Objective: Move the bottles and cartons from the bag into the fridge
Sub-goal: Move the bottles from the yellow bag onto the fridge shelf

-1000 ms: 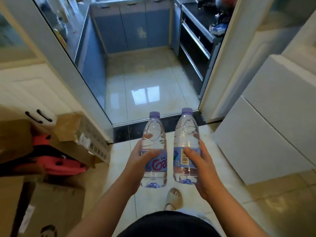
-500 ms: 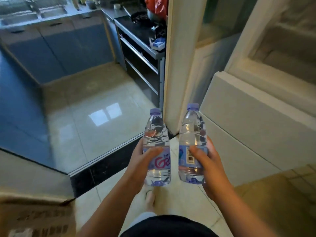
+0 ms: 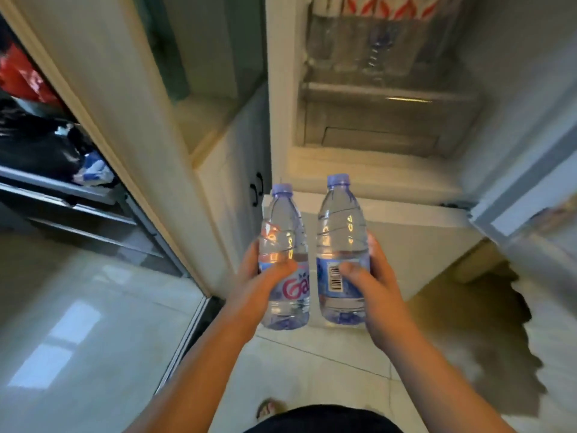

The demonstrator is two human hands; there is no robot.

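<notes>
Two clear water bottles with purple caps stand upright side by side in front of me. My left hand (image 3: 254, 282) grips the left bottle (image 3: 282, 242) around its blue label with pink lettering. My right hand (image 3: 374, 282) grips the right bottle (image 3: 340, 226) at its barcode label. Ahead stands the open fridge (image 3: 384, 120), its inner shelf (image 3: 387, 95) carrying several clear bottles (image 3: 377, 48) and a red-and-white patterned pack behind them. The bottles in my hands are in front of and below that shelf, level with the fridge's lower compartment front. The bag is not in view.
The open fridge door (image 3: 530, 189) hangs at the right. A white door frame (image 3: 125, 126) and a white cabinet with black handles (image 3: 256, 189) stand left of the fridge. Beyond the frame lies a kitchen with dark shelves (image 3: 78, 207) and glossy floor tiles. My sandalled foot (image 3: 270, 407) is below.
My view has swung right, from the kitchen doorway onto the open fridge interior. Both hands still hold their bottles side by side, now closer to the fridge.
</notes>
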